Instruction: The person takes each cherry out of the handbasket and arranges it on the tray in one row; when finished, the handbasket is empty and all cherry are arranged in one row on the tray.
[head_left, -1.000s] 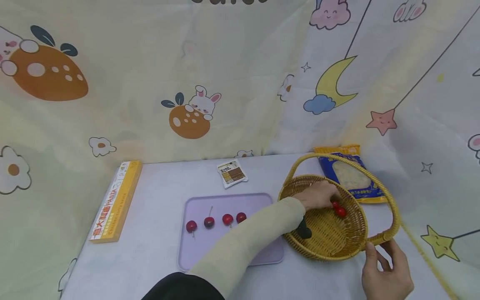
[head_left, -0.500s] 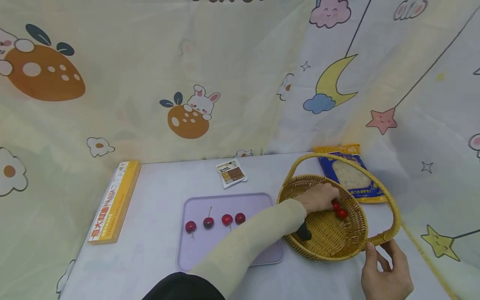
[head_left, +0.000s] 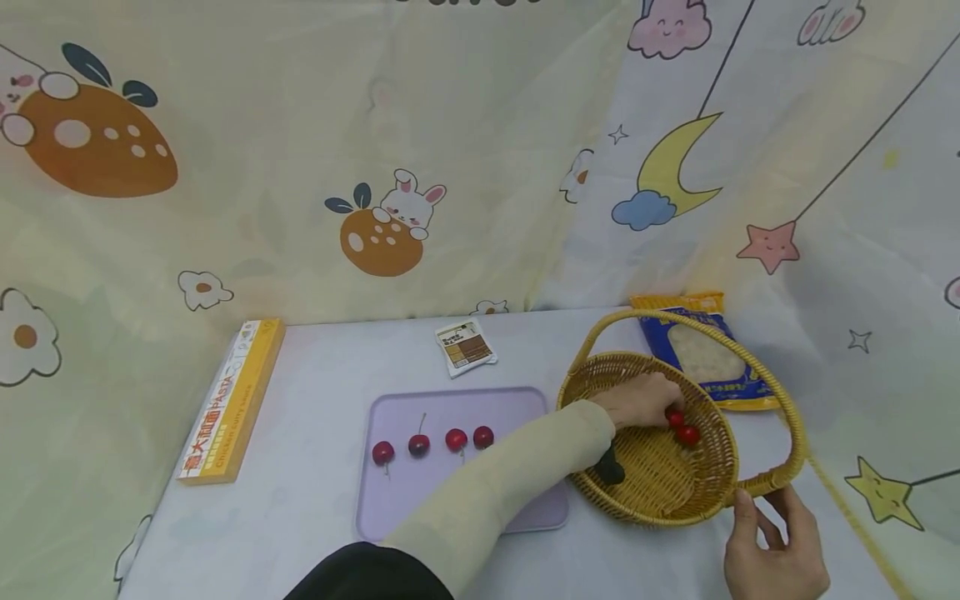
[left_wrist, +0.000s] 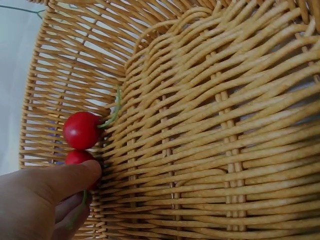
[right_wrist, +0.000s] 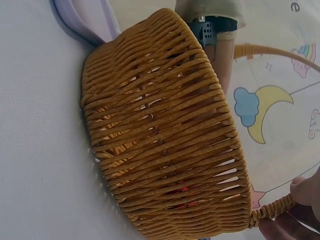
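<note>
Inside the yellow-brown wicker basket (head_left: 652, 492), my left hand (head_left: 637, 400) pinches a red cherry (left_wrist: 76, 158) with a green stem. The thumb partly covers this cherry in the left wrist view. A second red cherry (left_wrist: 81, 131) lies against it near the woven wall, its stem toward the basket floor. My right hand (head_left: 776, 542) holds the base of the basket's arched handle (right_wrist: 276, 208) between thumb and fingers. To the left, a lilac tray (head_left: 420, 508) carries several dark red cherries (head_left: 418, 445) in a row; my left sleeve crosses its right part.
A blue and yellow bag (head_left: 701, 350) lies behind the basket, partly hidden by it. Small white and brown packets (head_left: 465, 346) lie behind the tray. A yellow pasta box (head_left: 232, 400) stands along the table's left edge. Patterned cloth (head_left: 487, 167) hangs behind the table.
The head view has shifted slightly. Both hands keep nearly the same place, the left in the basket and the right at its handle.
</note>
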